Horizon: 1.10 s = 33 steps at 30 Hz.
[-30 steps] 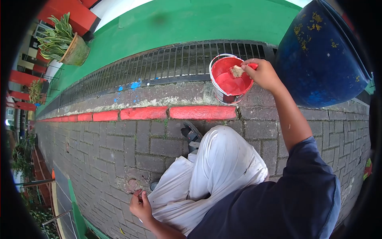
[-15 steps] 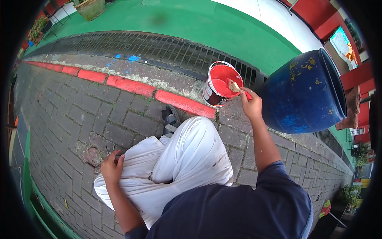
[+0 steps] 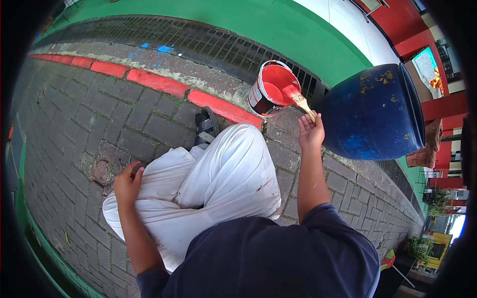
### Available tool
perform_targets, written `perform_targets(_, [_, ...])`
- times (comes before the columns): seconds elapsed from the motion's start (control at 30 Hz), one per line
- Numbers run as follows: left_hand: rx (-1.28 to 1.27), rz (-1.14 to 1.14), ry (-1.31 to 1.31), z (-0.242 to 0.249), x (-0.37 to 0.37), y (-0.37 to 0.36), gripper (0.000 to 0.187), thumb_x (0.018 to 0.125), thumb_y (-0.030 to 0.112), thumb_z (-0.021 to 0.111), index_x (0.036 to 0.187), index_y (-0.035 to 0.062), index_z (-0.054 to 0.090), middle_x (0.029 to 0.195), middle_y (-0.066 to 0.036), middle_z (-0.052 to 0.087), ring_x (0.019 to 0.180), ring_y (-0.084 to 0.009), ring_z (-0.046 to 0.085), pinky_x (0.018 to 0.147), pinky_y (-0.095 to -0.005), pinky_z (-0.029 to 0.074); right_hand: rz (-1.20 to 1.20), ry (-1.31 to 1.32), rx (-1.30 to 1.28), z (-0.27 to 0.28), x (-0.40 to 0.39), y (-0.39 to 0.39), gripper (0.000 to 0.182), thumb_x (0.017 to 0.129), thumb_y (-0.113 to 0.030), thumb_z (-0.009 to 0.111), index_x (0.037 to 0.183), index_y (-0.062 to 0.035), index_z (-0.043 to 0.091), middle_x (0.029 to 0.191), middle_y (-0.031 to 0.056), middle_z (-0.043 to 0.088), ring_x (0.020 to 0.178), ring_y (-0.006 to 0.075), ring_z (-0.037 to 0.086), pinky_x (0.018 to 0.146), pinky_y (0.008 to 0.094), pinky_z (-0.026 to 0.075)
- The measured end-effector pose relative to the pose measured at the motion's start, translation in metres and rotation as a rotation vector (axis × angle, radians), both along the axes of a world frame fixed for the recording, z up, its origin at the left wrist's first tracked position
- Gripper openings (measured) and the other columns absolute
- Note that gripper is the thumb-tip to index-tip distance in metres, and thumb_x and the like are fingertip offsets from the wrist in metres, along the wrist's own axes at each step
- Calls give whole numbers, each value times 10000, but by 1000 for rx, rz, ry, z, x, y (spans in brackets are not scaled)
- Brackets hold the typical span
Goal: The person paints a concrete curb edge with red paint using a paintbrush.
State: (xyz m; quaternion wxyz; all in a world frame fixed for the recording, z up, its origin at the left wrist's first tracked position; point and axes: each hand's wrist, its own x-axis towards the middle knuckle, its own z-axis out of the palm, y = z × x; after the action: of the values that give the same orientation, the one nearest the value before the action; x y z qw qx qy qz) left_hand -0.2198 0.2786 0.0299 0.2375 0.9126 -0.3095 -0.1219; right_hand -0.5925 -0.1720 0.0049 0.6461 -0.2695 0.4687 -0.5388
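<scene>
My right hand (image 3: 311,132) holds a paintbrush (image 3: 303,104) by the end of its pale handle. Red paint covers the bristles, which are at the right rim of a paint bucket (image 3: 256,97) with red paint inside. The bucket stands tilted in view beside the red-painted curb (image 3: 223,108). My left hand (image 3: 127,183) rests near my left knee on the white trousers, its fingers slightly apart, holding nothing that I can see.
A large blue barrel (image 3: 372,116) stands right of the bucket. A metal drain grate (image 3: 198,42) runs behind the curb, with blue paint splashes (image 3: 165,49) nearby. Grey paving (image 3: 64,144) lies at the left; a sandal (image 3: 206,126) is by the curb.
The brush has risen and drawn back toward the bucket's rim, and my right hand has turned palm up with more of the handle exposed. The view has shifted slightly.
</scene>
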Motion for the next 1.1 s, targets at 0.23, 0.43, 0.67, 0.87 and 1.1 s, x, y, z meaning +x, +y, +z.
perform_targets(0.23, [66,-87,-35,-16,6,0,274,877,267,735,1123,146,724,694,-90,676,589,-222,637,588,-363,496,-86,-148,161,-59,-76,43,330,1015,-355,555,1127,-60,651,837,75,681,745,199,665,782,392,576])
perform_targets(0.43, [114,-88,-29,-19,8,-6,283,879,262,737,1130,133,718,682,-93,669,585,-209,630,591,-355,497,-97,247,170,-117,-98,53,278,1003,-272,589,1095,-21,666,810,95,677,647,187,672,604,318,580])
perform_targets(0.67, [177,-142,-57,-10,0,-15,292,874,242,738,1137,119,716,643,-81,635,564,-193,604,577,-349,483,-57,568,144,-127,-140,27,238,968,-213,651,1036,10,694,771,104,696,590,160,657,564,310,574])
perform_targets(0.87, [179,-131,-42,-27,15,-8,290,875,236,734,1134,108,718,621,-79,613,554,-188,589,568,-349,473,-5,678,7,-92,-143,8,251,950,-206,674,1006,35,711,757,108,703,589,151,659,543,287,551])
perform_targets(1.1, [168,-125,-70,-18,8,-11,286,872,236,735,1130,114,721,638,-83,639,556,-193,605,569,-353,475,241,897,21,-104,-48,2,277,920,-266,695,955,5,740,692,96,715,572,157,682,560,302,543])
